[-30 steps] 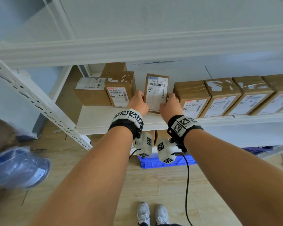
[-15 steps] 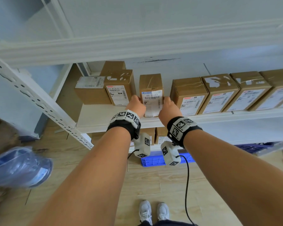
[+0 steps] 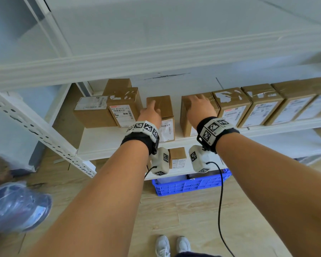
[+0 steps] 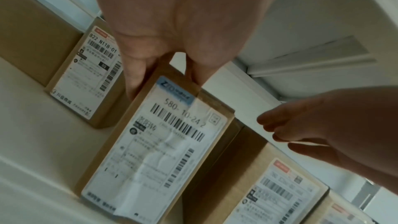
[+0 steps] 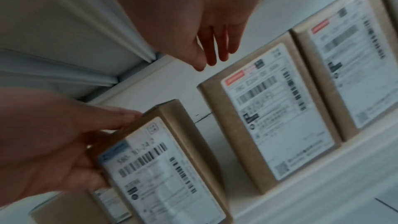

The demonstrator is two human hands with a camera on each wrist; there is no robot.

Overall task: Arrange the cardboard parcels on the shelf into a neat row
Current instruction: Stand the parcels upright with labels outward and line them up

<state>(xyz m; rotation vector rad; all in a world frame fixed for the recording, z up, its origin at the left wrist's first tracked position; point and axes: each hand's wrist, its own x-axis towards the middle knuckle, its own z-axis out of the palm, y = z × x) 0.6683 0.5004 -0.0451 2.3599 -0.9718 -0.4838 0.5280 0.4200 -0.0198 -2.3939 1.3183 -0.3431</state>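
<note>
Your left hand (image 3: 150, 115) holds the narrow upright parcel (image 3: 160, 106) at its top – fingers on one side, thumb on the other. It stands on the white shelf (image 3: 107, 140), apart from the row of parcels (image 3: 263, 104) to its right. Your right hand (image 3: 199, 106) has loosely spread fingers over the first parcel in the row (image 5: 269, 117) – contact unclear.

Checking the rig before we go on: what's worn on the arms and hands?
Bare forearms, no sleeves or gloves. Each wrist has a black band topped with white blocks bearing black square markers. A white marker-covered camera pod hangs under each wrist, trailing a thin black cable.
</note>
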